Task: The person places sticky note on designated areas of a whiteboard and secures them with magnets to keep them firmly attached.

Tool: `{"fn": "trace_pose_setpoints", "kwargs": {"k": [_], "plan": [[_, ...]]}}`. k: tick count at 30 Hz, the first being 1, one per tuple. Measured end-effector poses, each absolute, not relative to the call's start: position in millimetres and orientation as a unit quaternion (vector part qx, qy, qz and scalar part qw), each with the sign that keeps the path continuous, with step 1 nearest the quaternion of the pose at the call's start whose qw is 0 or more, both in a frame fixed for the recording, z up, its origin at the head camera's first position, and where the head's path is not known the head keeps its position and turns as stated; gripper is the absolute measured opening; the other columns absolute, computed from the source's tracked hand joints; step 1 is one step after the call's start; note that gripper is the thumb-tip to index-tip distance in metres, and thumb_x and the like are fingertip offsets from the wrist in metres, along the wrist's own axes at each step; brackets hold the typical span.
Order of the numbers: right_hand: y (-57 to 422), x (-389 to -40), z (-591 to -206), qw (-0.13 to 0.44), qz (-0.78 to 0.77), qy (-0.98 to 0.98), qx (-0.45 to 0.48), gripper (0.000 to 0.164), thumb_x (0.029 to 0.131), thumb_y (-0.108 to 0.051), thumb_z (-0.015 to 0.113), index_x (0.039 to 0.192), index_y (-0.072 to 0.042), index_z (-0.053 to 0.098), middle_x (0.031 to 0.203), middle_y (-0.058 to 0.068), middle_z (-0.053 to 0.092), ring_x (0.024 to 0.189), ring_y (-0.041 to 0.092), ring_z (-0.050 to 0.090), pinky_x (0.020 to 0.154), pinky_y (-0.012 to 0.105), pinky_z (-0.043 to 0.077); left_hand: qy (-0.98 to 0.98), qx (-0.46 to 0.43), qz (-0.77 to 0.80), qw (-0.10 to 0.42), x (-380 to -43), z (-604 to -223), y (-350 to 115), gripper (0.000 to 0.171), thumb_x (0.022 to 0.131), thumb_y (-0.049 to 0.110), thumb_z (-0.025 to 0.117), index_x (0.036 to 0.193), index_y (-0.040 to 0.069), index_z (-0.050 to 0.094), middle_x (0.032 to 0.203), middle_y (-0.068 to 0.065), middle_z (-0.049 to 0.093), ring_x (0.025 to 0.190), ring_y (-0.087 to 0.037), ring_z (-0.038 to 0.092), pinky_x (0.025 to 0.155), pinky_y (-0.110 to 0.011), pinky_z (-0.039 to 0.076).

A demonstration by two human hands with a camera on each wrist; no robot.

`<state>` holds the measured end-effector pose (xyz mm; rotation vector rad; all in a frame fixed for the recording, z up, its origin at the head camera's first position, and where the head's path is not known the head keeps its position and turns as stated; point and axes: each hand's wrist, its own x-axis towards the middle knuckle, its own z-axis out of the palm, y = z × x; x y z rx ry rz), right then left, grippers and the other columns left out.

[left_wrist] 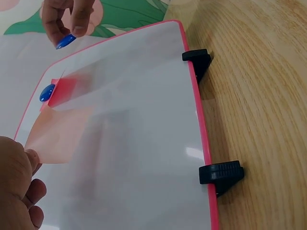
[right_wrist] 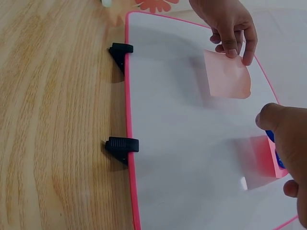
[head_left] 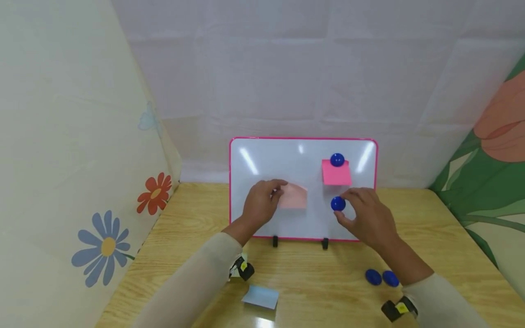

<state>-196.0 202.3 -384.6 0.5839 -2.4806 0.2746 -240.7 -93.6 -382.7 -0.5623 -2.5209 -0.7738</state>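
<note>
A pink-framed whiteboard (head_left: 254, 218) stands upright on the table. My left hand (head_left: 261, 200) pinches a pale peach sticky note (head_left: 296, 197) by its left edge, in front of the board's middle. Between thumb and fingertips of my right hand (head_left: 369, 214) is a round blue magnet (head_left: 338, 203), held in front of the board's right part. Just above that, a bright pink sticky note (head_left: 336, 175) hangs on the board with another blue magnet (head_left: 337, 160) on its top edge. In the left wrist view the peach note (left_wrist: 60, 134) hangs from the thumb and fingers.
Two more blue magnets (head_left: 373, 277) lie on the table (head_left: 320, 282) near my right forearm. A light blue sticky note (head_left: 261, 297) lies in front, beside my left sleeve. Black clip feet (head_left: 325, 243) hold the board's lower edge. A white cloth (head_left: 287, 82) hangs behind.
</note>
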Motion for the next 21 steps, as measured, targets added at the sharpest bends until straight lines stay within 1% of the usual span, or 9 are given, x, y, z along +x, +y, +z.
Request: {"fn": "trace_pose_setpoints", "kwargs": {"k": [6,10,14,21], "plan": [[201.6,-199.9,-384.4,0.288,0.102,-0.927,0.217,0.057,0.077,-0.031,0.090,0.122,-0.004,0.067,0.123,0.014,0.062,0.119,0.034,0.053,0.072,0.046,0.058,-0.911,-0.203,-0.282,0.221,-245.4,-382.5,-92.1,0.025,0.099,0.016,0.070,0.124,0.018,0.074,0.094,0.005,0.070,0.076,-0.011,0.052,0.068,-0.029,0.046],[200.9,-200.9,-383.2,0.287,0.099,-0.927,0.218,0.057,0.078,-0.032,0.090,0.122,-0.005,0.067,0.123,0.013,0.062,0.119,0.034,0.053,0.074,0.046,0.058,-0.911,-0.200,-0.286,0.221,-248.0,-381.8,-91.2,0.026,0.099,0.016,0.071,0.125,0.018,0.073,0.093,0.006,0.069,0.076,-0.011,0.052,0.067,-0.028,0.047],[200.0,-202.4,-382.2,0.293,0.098,-0.925,0.223,0.055,0.077,-0.031,0.090,0.121,-0.005,0.068,0.122,0.013,0.062,0.118,0.033,0.054,0.075,0.047,0.058,-0.910,-0.196,-0.294,0.215,-250.0,-380.0,-89.8,0.026,0.099,0.017,0.071,0.125,0.018,0.073,0.096,0.006,0.069,0.077,-0.011,0.052,0.068,-0.028,0.047],[196.9,-205.2,-380.3,0.304,0.099,-0.920,0.228,0.056,0.077,-0.031,0.089,0.121,-0.004,0.068,0.120,0.014,0.063,0.116,0.034,0.055,0.074,0.047,0.059,-0.911,-0.193,-0.300,0.208,-252.8,-375.2,-86.1,0.026,0.100,0.018,0.069,0.126,0.018,0.072,0.098,0.005,0.070,0.077,-0.012,0.052,0.067,-0.028,0.046]]}}
